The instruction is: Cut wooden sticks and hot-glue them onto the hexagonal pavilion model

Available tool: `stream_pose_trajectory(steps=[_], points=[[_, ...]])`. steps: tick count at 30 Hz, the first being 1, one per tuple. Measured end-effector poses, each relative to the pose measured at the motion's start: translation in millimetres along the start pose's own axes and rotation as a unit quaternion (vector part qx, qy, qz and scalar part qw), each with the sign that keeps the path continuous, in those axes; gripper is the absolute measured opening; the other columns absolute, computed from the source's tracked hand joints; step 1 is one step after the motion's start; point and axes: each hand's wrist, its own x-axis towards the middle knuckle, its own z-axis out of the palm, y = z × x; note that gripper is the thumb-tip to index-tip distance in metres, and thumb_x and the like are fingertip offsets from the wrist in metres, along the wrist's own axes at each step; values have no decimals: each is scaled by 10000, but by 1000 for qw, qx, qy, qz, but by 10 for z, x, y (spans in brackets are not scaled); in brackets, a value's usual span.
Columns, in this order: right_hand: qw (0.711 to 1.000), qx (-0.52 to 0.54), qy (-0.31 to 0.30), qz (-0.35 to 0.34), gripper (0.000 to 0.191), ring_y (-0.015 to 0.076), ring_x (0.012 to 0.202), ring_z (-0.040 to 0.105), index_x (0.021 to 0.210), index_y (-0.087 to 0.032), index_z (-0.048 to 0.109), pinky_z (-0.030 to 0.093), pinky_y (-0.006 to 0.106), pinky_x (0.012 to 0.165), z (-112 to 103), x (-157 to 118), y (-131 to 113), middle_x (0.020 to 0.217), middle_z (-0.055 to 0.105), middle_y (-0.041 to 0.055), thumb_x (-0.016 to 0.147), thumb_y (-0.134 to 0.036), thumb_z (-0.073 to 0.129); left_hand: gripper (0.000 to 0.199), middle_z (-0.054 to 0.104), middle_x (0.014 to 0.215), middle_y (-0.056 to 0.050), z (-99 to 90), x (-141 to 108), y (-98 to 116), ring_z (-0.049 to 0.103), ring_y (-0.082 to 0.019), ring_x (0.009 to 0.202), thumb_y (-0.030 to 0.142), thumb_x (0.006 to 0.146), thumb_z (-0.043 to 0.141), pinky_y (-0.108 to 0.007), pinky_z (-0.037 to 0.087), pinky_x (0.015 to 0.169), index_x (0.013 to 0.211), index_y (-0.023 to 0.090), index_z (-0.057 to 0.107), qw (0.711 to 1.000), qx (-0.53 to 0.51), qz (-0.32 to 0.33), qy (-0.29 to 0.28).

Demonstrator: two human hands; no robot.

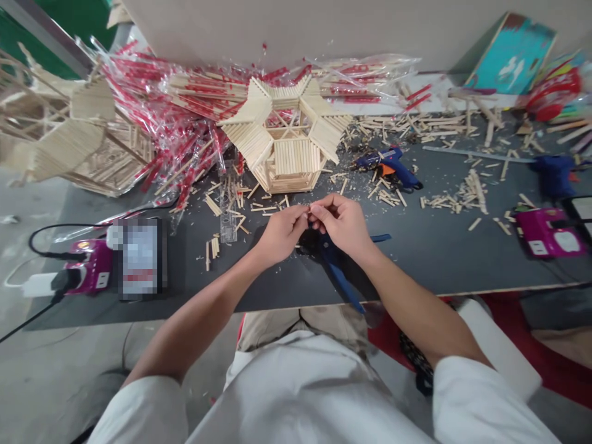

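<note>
My left hand (pixel 282 233) and my right hand (pixel 340 225) meet above the dark tabletop (pixel 287 283), their fingertips pinching a small wooden stick piece (pixel 309 209), mostly hidden by my fingers. Just below my hands lie blue-handled cutters (pixel 335 268) with black jaws, seemingly not held. Beyond my fingertips stands a hexagonal pavilion model (pixel 287 148) made of wooden sticks, apart from both hands. Loose stick offcuts (pixel 259 206) are scattered near my left hand.
A blue glue gun (pixel 393 168) and a second one (pixel 555 176) lie to the right. A clear ruler (pixel 227 213) lies left of my hands. Red-banded sticks in plastic wrap (pixel 148 111) and a larger stick model (pixel 78 142) fill the back left. Pink power strips sit at both sides.
</note>
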Motion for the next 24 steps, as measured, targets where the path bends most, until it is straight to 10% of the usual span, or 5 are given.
stream_pose_trajectory(steps=[24], points=[[999, -3, 28, -46, 391, 148, 623, 642, 886, -235, 686, 553, 312, 608, 66, -57, -4, 723, 708, -2, 876, -603, 816, 310, 681, 859, -5, 7, -6, 101, 581, -140, 764, 354, 1075, 468, -258, 435, 763, 899, 192, 665, 995, -57, -74, 30]])
